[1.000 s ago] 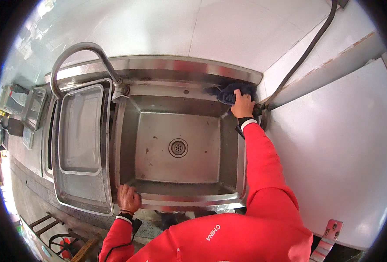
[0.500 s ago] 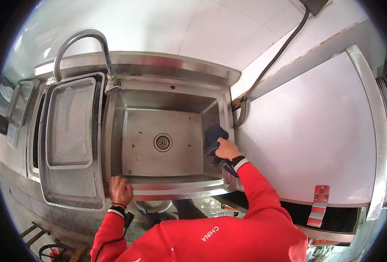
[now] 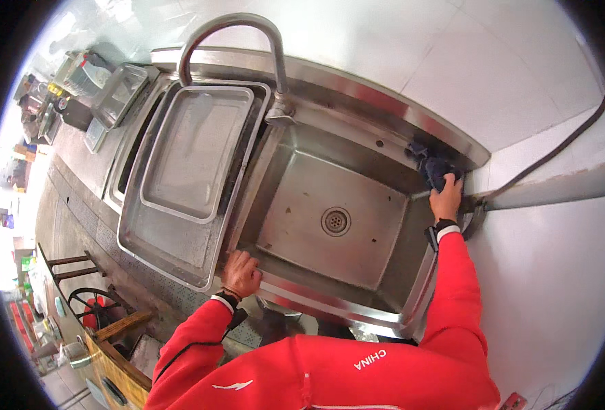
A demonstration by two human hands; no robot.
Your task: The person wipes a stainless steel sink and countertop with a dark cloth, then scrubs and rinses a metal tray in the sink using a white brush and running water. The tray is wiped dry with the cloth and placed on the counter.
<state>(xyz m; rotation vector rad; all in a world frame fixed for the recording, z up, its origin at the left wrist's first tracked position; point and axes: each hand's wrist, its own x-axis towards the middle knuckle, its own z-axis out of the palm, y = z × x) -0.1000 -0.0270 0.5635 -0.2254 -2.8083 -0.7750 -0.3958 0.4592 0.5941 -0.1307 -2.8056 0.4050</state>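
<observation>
My right hand presses a dark blue cloth against the far right corner of the steel sink's rim, its fingers closed on the bunched fabric. Part of the cloth spreads along the back ledge. At the near left corner, my left hand rests with fingers curled on the rim of the sink. The basin has a round drain and a few small dark bits on its bottom.
A curved faucet rises behind the sink's left side. Left of the basin lie a large metal tray and a smaller tray inside it. A white panel stands at right, with a dark hose above it.
My right hand has moved the cloth from the basin's right wall up to the far right corner of the rim. The view has turned; my left hand stays at the near left corner.
</observation>
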